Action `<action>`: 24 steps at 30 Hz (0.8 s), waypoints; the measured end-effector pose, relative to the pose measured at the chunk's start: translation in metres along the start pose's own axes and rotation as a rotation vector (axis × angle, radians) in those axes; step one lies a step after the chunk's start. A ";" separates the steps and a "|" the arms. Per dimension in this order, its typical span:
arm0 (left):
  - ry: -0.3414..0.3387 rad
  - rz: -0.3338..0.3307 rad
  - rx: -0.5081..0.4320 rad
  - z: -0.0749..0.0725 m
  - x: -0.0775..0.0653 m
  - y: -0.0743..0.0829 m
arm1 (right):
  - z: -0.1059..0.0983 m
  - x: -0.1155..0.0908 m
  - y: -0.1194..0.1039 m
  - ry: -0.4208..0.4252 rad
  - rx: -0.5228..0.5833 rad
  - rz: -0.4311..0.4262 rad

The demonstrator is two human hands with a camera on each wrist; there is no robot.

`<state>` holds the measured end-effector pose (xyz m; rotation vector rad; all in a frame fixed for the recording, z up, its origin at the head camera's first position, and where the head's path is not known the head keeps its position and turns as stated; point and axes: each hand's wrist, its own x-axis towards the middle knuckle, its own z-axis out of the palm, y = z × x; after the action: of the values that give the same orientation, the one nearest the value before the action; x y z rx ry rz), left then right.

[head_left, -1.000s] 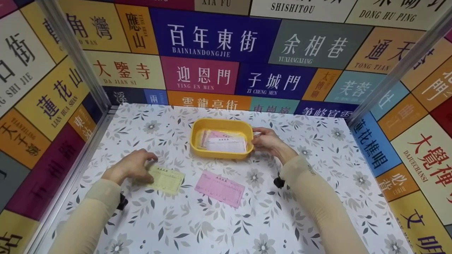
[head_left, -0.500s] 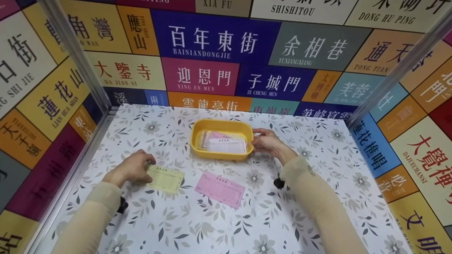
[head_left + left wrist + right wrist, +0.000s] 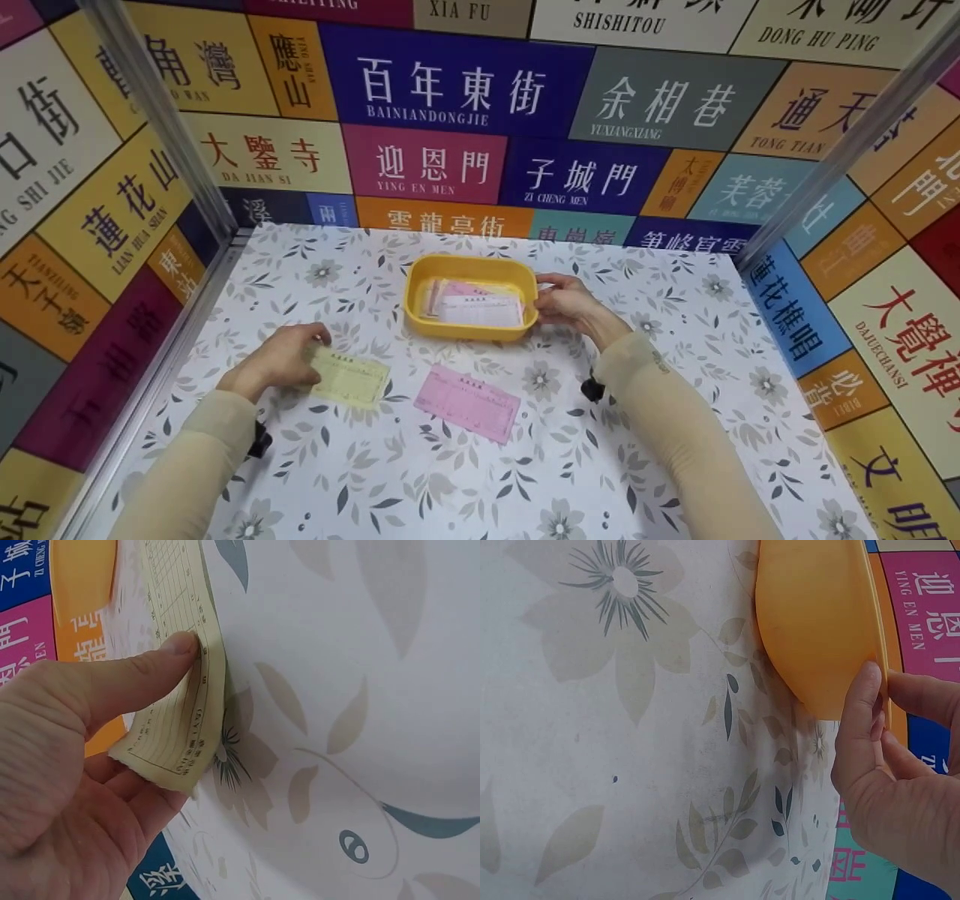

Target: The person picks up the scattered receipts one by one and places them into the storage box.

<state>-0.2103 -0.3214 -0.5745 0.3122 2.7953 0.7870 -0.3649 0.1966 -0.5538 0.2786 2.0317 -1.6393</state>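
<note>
My left hand (image 3: 283, 358) pinches the left end of a yellow printed paper slip (image 3: 352, 377), thumb on top and fingers beneath. In the left wrist view the held end of the slip (image 3: 206, 701) bends up off the table. My right hand (image 3: 571, 304) grips the right rim of a yellow plastic tub (image 3: 469, 330), thumb outside and fingertips over the edge, as the tub's side (image 3: 817, 622) shows in the right wrist view. Inside the tub lie several slips, with a white one (image 3: 480, 310) uppermost and a pink one partly covered. A pink slip (image 3: 466, 403) lies flat between the hands, untouched.
The table (image 3: 360, 480) wears a white floral cover. Printed sign panels (image 3: 450, 82) rise behind it and on both sides, with metal posts (image 3: 180, 142) at the corners.
My left hand has closed its thumb and fingers on the yellow slip's left end, lifting it slightly. The right hand, tub and pink slip have stayed in place.
</note>
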 end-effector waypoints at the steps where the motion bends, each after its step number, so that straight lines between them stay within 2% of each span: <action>1: 0.005 0.014 -0.003 0.000 0.000 0.000 | 0.000 0.000 0.000 -0.002 0.002 -0.002; 3: 0.025 0.060 -0.011 0.001 0.001 -0.005 | 0.000 0.000 0.001 -0.004 0.005 -0.005; 6: 0.022 0.073 -0.029 0.001 0.001 -0.006 | 0.000 0.001 0.000 0.002 0.013 0.003; 9: 0.021 0.051 -0.044 0.002 0.002 -0.007 | 0.000 0.001 0.000 0.006 0.014 0.008; 10: 0.017 0.024 -0.043 0.001 0.001 -0.002 | 0.000 0.002 0.000 0.008 0.013 0.010; 15: 0.056 -0.016 -0.055 -0.001 0.000 -0.002 | 0.001 0.001 -0.001 0.016 0.005 0.019; 20: 0.078 -0.030 -0.125 -0.008 -0.003 -0.001 | 0.001 0.001 -0.001 0.014 0.006 0.015; 24: 0.110 -0.015 -0.164 -0.013 -0.002 0.001 | 0.001 0.001 -0.001 0.013 0.000 0.013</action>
<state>-0.2113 -0.3279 -0.5625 0.2255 2.8059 1.0518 -0.3658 0.1952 -0.5533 0.3026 2.0355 -1.6334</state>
